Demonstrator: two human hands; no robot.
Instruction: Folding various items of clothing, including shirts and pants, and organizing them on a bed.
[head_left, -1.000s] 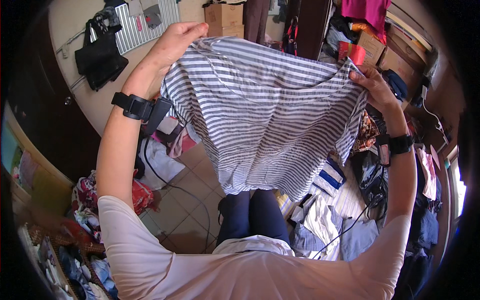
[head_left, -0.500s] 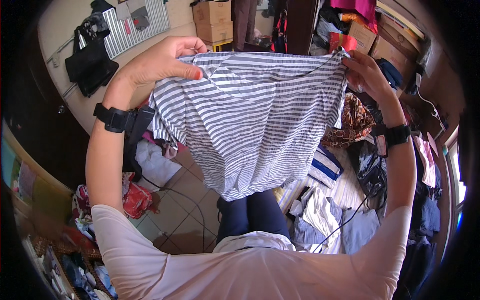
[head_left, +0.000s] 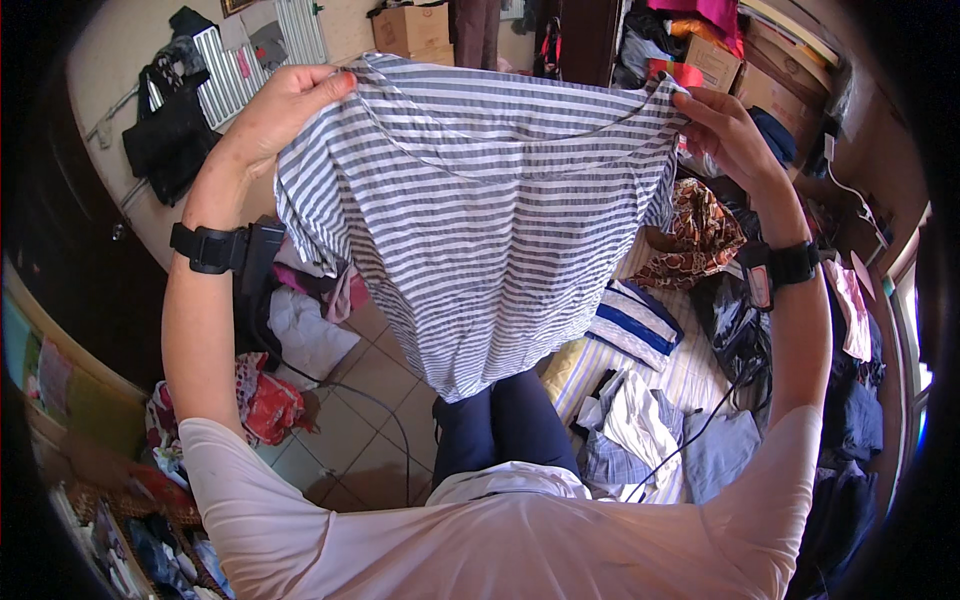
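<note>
A grey-and-white striped shirt (head_left: 490,230) hangs stretched out in front of me, its wide neckline at the top and its lower end narrowing above my legs. My left hand (head_left: 290,105) pinches the left shoulder, thumb on the near side. At the opposite shoulder, my right hand (head_left: 728,130) grips the cloth between thumb and fingers. Both arms are raised and spread, with a black strap around each wrist. The cloth hides part of the floor and the bed behind it.
On the right, a bed with a striped sheet (head_left: 570,375) bears a folded blue-and-white cloth (head_left: 640,325), crumpled clothes (head_left: 630,430) and a black plastic bag (head_left: 735,335). Red cloth (head_left: 270,400) and a white bag (head_left: 305,330) lie on the tiled floor at left. A cable (head_left: 375,400) crosses the tiles.
My left hand has moved up and to the left, its fingers now closed on the shoulder. The shirt's top edge has risen and the neckline is spread wider. My right hand has risen slightly.
</note>
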